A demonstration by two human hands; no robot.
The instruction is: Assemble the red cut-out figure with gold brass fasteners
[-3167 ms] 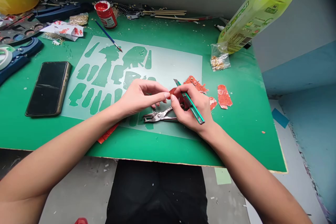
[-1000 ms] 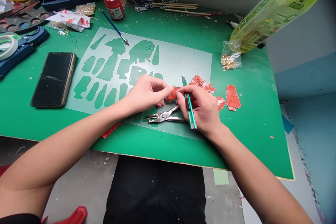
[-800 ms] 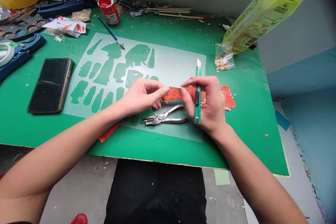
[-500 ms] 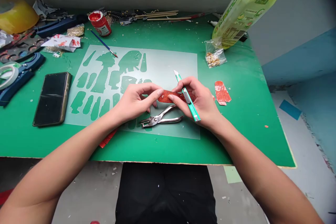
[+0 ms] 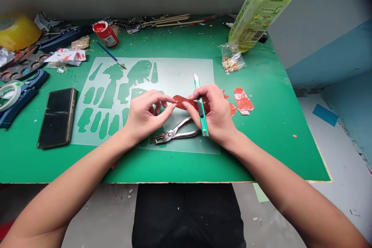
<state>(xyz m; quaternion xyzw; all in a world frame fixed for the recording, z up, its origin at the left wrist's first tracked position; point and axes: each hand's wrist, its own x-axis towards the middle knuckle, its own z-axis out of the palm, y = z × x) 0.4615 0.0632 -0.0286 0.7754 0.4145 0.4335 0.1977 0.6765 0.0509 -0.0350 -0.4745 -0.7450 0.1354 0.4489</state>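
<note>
while both hands meet over the middle of the green tabletop [image 5: 276,131], a small red cutout [image 5: 183,102] lies between them, its long axis running left to right across the view. the right hand [image 5: 213,114] is closed on the cutout's right end, thumb and forefinger pinching it, and the same hand also grips a green craft knife [image 5: 201,109], whose handle lies across the palm with the blade tip pointing away from the person, roughly square to the cutout. the left hand [image 5: 143,114] sits just left of the piece, its fingers curled together with the fingertips at or just beside the cutout's left end; whether they press on it cannot be told. both hands are about equally near the piece, one at each end. a pair of metal punch pliers [image 5: 174,134] lies on the tabletop just below the hands, on a pale stencil sheet [image 5: 180,71]. more red pieces [image 5: 243,100] rest to the right of the right hand, and a dark phone [image 5: 57,117] lies well off to the left.
</note>
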